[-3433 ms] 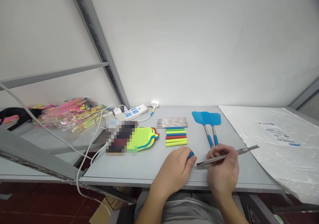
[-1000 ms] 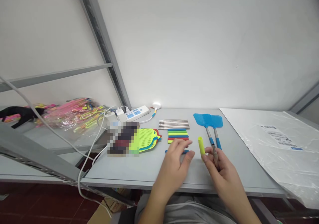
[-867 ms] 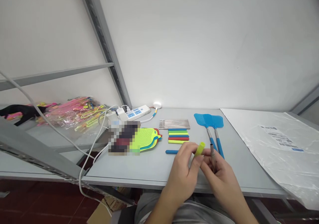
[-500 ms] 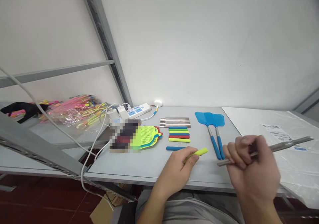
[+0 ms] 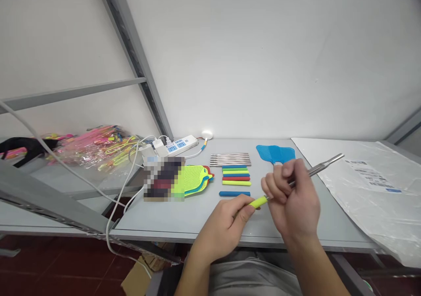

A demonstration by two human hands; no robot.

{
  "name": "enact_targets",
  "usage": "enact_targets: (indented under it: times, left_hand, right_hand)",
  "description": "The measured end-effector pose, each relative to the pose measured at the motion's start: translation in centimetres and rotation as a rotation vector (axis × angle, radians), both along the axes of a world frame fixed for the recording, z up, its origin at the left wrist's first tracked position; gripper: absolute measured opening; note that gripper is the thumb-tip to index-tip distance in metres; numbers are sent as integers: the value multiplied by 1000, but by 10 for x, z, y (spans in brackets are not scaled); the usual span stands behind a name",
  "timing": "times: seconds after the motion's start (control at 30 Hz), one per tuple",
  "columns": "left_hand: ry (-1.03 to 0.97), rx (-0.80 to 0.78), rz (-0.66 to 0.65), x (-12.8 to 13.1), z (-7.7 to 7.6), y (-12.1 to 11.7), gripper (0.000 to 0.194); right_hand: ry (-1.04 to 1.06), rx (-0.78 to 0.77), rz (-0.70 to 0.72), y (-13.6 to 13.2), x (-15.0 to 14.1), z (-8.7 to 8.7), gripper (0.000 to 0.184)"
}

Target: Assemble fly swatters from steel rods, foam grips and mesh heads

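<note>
While the left hand [image 5: 223, 226] pinches the lime-yellow handle sleeve [image 5: 258, 203] over the table [image 5: 177, 215], the right hand [image 5: 292, 199] wraps the metal rod [image 5: 324, 166], its near end at the sleeve's mouth. Sleeve looks light, softish; rod stiff, slick, probably best gripped near the joint.

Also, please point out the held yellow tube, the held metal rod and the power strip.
Yellow tube [image 5: 259, 201]: head view, its exposed end section.
Metal rod [image 5: 324, 165]: head view, exposed upper section.
Power strip [image 5: 176, 147]: head view, socket face.
</note>
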State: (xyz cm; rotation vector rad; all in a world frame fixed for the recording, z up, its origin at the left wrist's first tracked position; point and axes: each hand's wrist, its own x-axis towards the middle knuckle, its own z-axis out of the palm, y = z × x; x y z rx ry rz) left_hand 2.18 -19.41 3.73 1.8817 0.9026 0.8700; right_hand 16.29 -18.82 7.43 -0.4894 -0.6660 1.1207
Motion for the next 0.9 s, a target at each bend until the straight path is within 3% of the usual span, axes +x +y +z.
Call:
enact_targets:
  times: [0.1, 0.17, 0.27, 0.33, 0.4, 0.5, 0.6, 0.9]
  left_hand:
    - [-77, -46, 16, -2, 0, -2, 35]
    - [-88, -57, 34, -8, 1, -1, 35]
    - [-48, -52, 39, -15, 1, 1, 33]
    - [-85, -86, 48, -15, -1, 3, 31]
    - [-244, -166, 79, -7, -4, 4, 32]
    - [-662, -299, 185, 6, -7, 4, 37]
    - [-957, -369, 291, 10, -4, 1, 45]
    - [-1102, -406, 399, -9, 14, -9, 56]
  right_hand:
    - [-182, -57, 183, -3, -7, -8, 29]
    - [-259, -83, 227, -4, -5, -8, 18]
    - [-98, -71, 176, -1, 5, 2, 16]
    - [33, -80, 150, 1, 11, 10, 23]
    - [74, -95, 115, 3, 11, 15, 31]
    - [77, -81, 27, 4, 3, 13, 35]
    - [69, -74, 42, 3, -9, 9, 37]
    - [75, -48, 165, -5, -35, 12, 39]
